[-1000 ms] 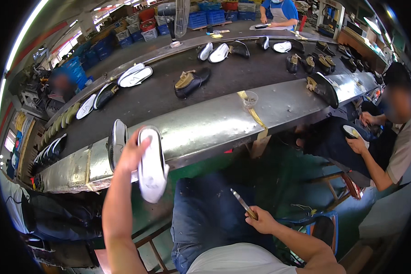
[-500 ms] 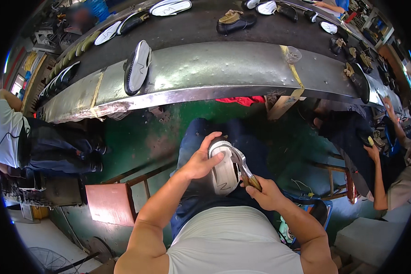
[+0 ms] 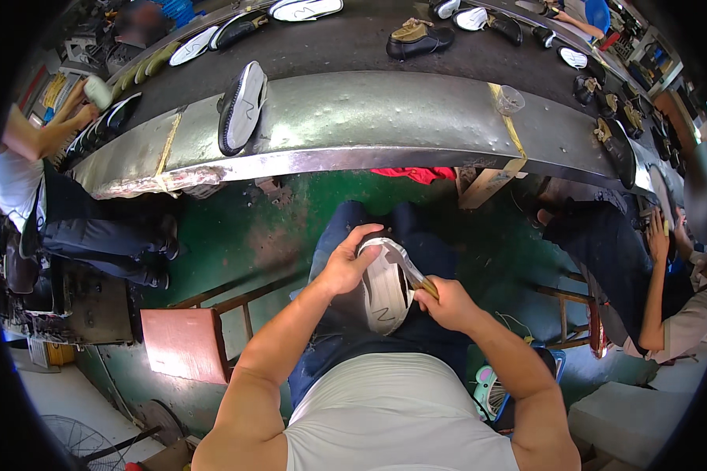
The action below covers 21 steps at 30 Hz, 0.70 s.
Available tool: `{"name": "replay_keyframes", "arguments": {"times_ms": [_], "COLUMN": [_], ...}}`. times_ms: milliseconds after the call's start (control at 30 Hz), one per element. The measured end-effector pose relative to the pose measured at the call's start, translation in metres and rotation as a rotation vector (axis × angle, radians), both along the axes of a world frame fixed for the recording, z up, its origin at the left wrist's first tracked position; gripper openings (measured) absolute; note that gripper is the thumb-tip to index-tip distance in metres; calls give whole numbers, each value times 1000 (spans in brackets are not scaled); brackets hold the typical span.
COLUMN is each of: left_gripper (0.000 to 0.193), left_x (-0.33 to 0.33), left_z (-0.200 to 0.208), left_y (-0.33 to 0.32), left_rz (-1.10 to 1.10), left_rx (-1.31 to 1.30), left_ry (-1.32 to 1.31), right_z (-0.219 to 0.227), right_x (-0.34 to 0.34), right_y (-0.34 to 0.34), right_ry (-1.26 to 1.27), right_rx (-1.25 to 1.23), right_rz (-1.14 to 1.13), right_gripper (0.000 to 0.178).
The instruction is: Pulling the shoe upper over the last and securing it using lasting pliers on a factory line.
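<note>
A shoe rests sole-up on my lap, its pale sole marked with a dark squiggle. My left hand grips its far end from the left, with the thumb across the edge. My right hand is wrapped round the brownish handles of metal pincers. Their head lies against the sole's far right edge, and I cannot tell whether the jaws bite on anything. My right palm and fingers hide part of the handles.
Ahead runs a dark belt with a metal edge, bearing several shoes. One shoe leans on that edge. Co-workers sit at left and right. A brown stool stands left, and a small mint-green fan is at my right.
My right hand and the pincers have shifted slightly up and left along the shoe's edge. The left co-worker's arms now reach to the belt. Shoes on the belt have slid a little right.
</note>
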<state>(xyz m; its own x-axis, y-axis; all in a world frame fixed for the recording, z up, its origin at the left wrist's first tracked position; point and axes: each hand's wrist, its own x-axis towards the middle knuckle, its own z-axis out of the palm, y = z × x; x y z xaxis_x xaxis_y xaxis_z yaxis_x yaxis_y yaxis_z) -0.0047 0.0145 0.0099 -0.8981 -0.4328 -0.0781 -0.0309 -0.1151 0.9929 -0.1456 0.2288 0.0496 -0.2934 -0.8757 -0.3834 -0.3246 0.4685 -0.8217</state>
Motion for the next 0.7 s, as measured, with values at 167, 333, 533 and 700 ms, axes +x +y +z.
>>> {"name": "replay_keyframes", "arguments": {"times_ms": [167,333,533,700], "left_gripper": [45,44,39,44], "left_x": [0,-2,-21,-28], "left_z": [-11,-2,2,-10], "left_y": [-18,-10,2,5], "left_rz": [-68,-63,-5,-83], "left_rx": [187,111,-27,-73], "left_ry": [8,0,-117,-77], "right_z": [-40,-10,47,47], "right_x": [18,19,-8,-7], "right_y": [-11,15,22,19], "right_ry": [358,495,-133,-109], "right_rx": [-403,1,206,-122], "right_rz": [-129,10,8,-152], "right_gripper": [25,23,24,29]}}
